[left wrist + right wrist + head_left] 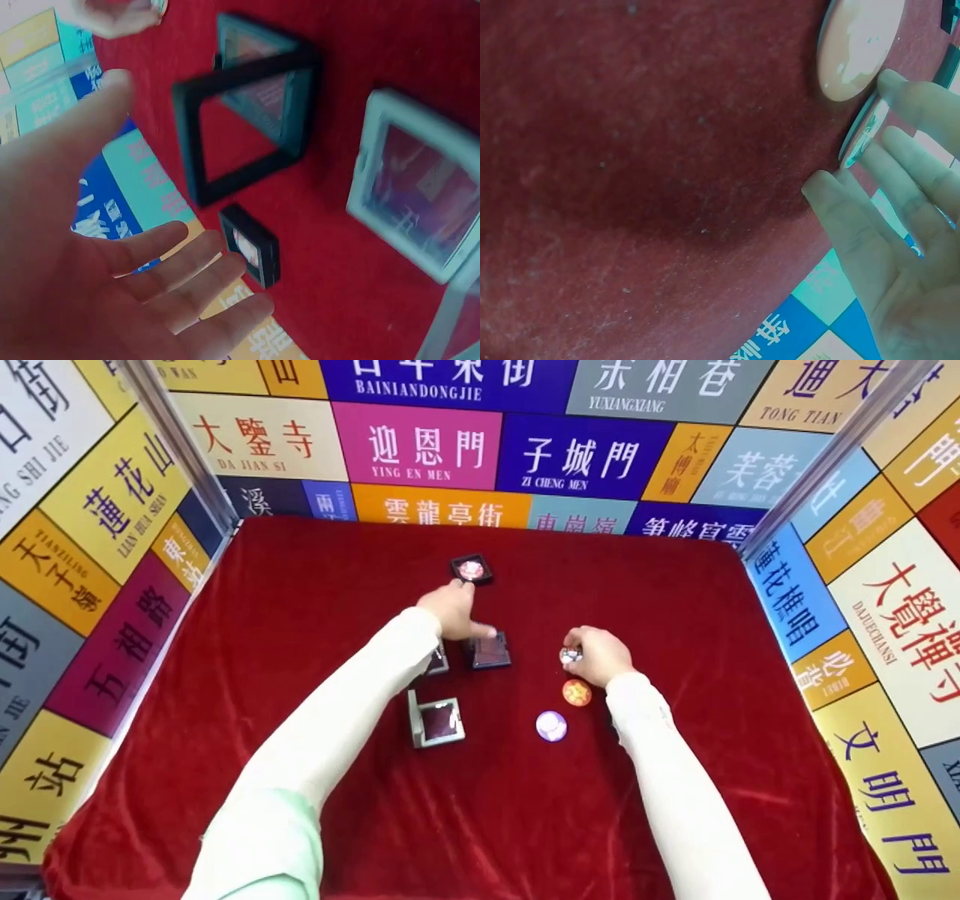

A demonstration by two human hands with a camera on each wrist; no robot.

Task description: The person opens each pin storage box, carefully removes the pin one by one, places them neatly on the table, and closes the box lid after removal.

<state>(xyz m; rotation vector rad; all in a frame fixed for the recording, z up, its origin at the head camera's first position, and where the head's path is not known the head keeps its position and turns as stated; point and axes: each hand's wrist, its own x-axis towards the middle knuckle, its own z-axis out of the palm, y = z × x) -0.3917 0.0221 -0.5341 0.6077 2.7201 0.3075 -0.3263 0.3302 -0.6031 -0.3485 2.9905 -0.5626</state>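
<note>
My left hand [452,611], fingers spread and relaxed, hovers over the cases with nothing in it. Below its thumb stands a black hinged display case [491,652], its frame-like lid raised in the left wrist view. Just beyond the fingertips lies a closed black case [471,569] containing a pink-and-white round piece. The right hand [602,656] has its thumb and fingers around the edge of a white patterned round badge [865,136] low over the cloth. An orange badge [577,692] with a yellow design lies beside that hand, and a purple-and-white badge [551,726] lies nearer me.
A pale hinged case [442,723] stands open on the near side. Another pale-rimmed case [438,660] is partly hidden by my left forearm. Red velvet cloth [300,585] covers the table, and panels with colourful street signs [420,450] enclose its back and sides.
</note>
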